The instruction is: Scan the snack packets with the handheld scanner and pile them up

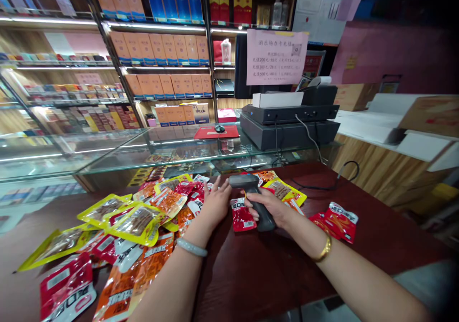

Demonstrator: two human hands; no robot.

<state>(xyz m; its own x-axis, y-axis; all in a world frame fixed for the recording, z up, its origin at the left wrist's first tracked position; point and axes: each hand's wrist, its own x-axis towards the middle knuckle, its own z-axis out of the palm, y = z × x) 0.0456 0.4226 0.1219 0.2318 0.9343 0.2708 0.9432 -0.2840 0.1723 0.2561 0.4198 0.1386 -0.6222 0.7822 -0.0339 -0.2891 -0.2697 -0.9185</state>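
My right hand (269,206) is wrapped round the grip of a dark handheld barcode scanner (264,217), whose head points left. Just left of the grip, a small red and white snack packet (244,222) lies on the table with a barcode label showing. My left hand (216,201) has its fingers stretched out at the right edge of a heap of snack packets, its fingertips close to the scanner's head; whether they touch anything is hard to tell. In that heap are yellow-edged clear packets (136,222), orange packets (152,260) and red packets (68,284).
Right of the scanner lie a yellow packet (283,189) and red packets (339,222) on the dark red table (287,274). A black cable (322,187) runs over its back. Beyond stand a glass counter (172,143), a cash drawer (287,133) and shelves of boxes (161,47).
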